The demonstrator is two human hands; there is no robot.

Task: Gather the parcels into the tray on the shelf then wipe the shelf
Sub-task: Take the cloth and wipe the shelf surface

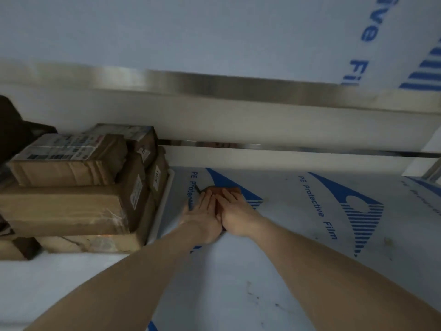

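Several brown cardboard parcels (71, 204) with white labels are stacked in a white tray (161, 211) at the left of the shelf (298, 235). Just right of the tray, my left hand (202, 216) and my right hand (235, 213) lie side by side, palms down and fingers flat, pressing a reddish-brown cloth (220, 190) onto the shelf. Only the far edge of the cloth shows beyond my fingertips; the rest is hidden under my hands.
The shelf surface is covered with white protective film printed with blue logos and text. A steel rail (262, 88) of the shelf above runs across the upper view. A dark object (14, 130) sits behind the parcels at far left. A white post (427, 161) stands at right.
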